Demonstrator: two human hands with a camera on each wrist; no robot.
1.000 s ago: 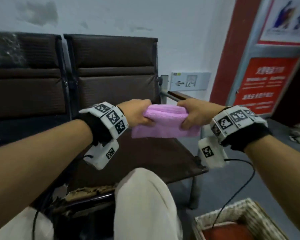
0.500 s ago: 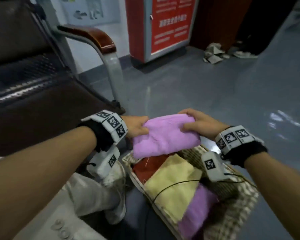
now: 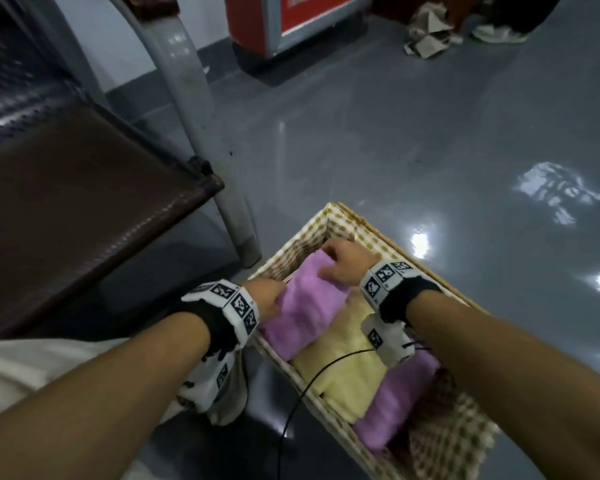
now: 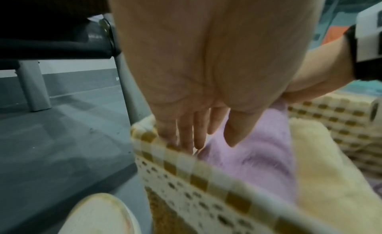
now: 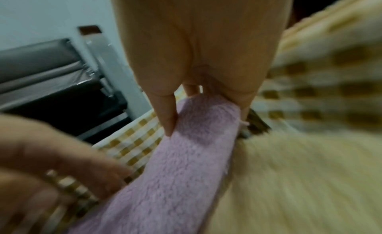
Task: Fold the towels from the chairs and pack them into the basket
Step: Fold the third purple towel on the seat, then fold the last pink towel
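Observation:
A folded pink towel (image 3: 303, 308) lies at the chair-side end of the woven basket (image 3: 329, 216), which has a checked liner. My left hand (image 3: 278, 299) holds its near end: the fingers (image 4: 186, 139) slip down between the liner (image 4: 186, 164) and the pink towel (image 4: 258, 152), with the thumb on top. My right hand (image 3: 326, 261) grips the far end, thumb (image 5: 169, 121) on one side of the pink towel (image 5: 186, 155) and fingers behind it. A folded yellow towel (image 3: 347, 368) and a second pink towel (image 3: 395, 407) lie beside it in the basket.
The brown chair seat (image 3: 84, 209) and its grey leg (image 3: 229, 209) stand just left of the basket. My white shoe (image 3: 229, 396) is beside the basket's near corner. A black cable (image 3: 302, 393) crosses the yellow towel. Glossy grey floor, a red cabinet (image 3: 291, 19) and crumpled paper (image 3: 426, 32) lie beyond.
Both hands carried the pink towel from in front of the chair down and right into the basket. It now covers the red towel seen half a second ago.

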